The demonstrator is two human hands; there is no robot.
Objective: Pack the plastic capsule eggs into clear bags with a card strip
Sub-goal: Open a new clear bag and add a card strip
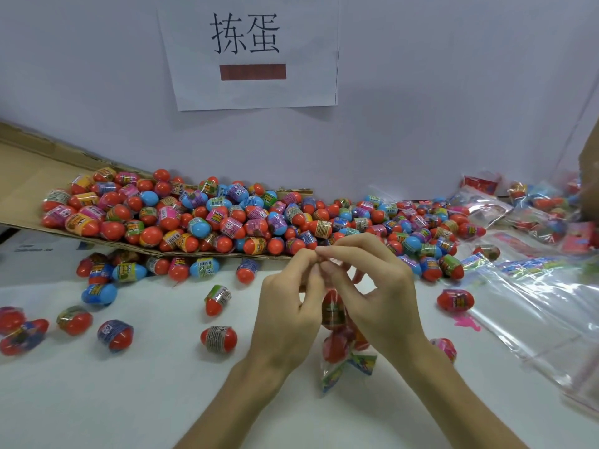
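Right hand [372, 286] on bag [337, 350]; sign [249, 53] "拣蛋"

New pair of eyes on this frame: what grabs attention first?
The big heap of red and blue plastic capsule eggs spilling off a flattened brown cardboard box across the back of the table. Above it, a white paper sign with black characters hangs on the wall. At centre front, the left hand and right hand pinch the top of a clear plastic bag holding red eggs and a colourful card strip.
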